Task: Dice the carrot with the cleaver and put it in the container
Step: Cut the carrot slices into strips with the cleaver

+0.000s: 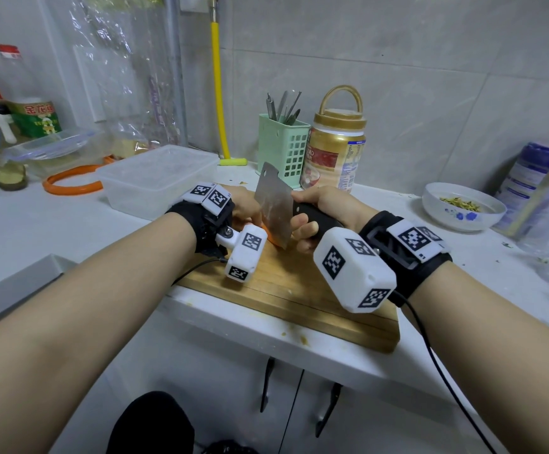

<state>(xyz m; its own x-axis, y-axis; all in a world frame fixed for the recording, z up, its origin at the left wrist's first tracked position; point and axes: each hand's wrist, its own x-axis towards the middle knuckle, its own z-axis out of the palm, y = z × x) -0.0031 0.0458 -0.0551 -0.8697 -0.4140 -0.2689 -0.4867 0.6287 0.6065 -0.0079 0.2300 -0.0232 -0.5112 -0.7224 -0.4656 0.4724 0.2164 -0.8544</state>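
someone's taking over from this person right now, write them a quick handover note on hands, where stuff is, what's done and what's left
Hands: right hand grips the black handle of the cleaver, blade down on the carrot. Left hand rests on the carrot, mostly hidden behind the blade and the wrist marker.
Things: carrot lies on the wooden cutting board at the counter edge. The clear plastic container sits behind and left of the board, with no carrot visible in it.
Done: cutting is under way; no diced pieces visible on the board.
Left: dice the carrot, then move the pieces into the container.
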